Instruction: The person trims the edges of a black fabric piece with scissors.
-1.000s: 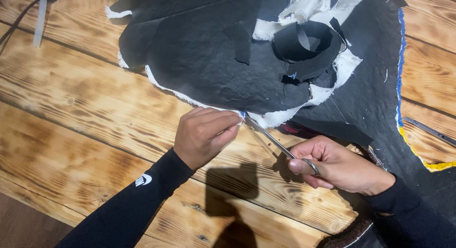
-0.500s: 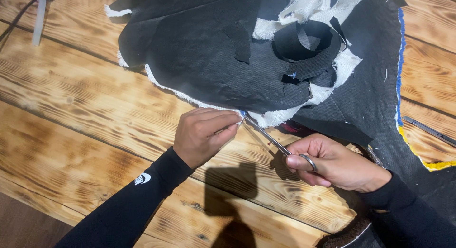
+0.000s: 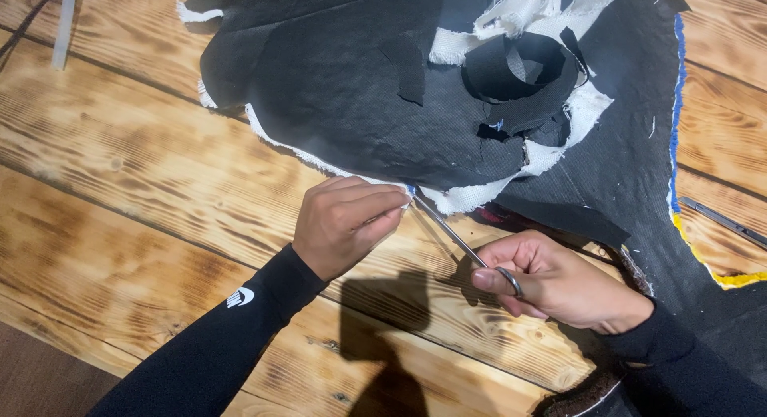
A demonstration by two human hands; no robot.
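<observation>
1. The scissors (image 3: pixel 451 233) are slim, silvery metal, lying at a slant from lower right to upper left above the desk (image 3: pixel 144 185). Their tips meet the frayed white edge of the fabric (image 3: pixel 359 105) just by the left fingertips; whether the blades are parted cannot be told.
2. The right hand (image 3: pixel 559 285) is closed on the scissors' handle end, one finger through a metal ring (image 3: pixel 510 279), the other fingers curled beneath.
3. The left hand (image 3: pixel 343 221) is bunched, its fingertips pinching the white edge where the scissor tips touch it.
4. The fabric is a large black sheet with a curved, white, fraying border (image 3: pixel 471 195) along its near side. It lies flat on the desk, covering the upper middle and right.
5. No container shows. On the fabric lies a loop of black strip (image 3: pixel 519 73) curled into a ring, with white cloth scraps (image 3: pixel 535 9) heaped behind and beside it, and a short black strip (image 3: pixel 409 65) to its left.
6. A second dark sheet on the right has a blue and yellow edge (image 3: pixel 679 169).
7. The desk is scorched, pale wooden planks with dark grain. A thin metal bar (image 3: pixel 723 221) lies at the right edge, and a pale strip (image 3: pixel 62 25) at the upper left.
8. Both arms wear black sleeves; the hands' shadow falls on the planks between them.
</observation>
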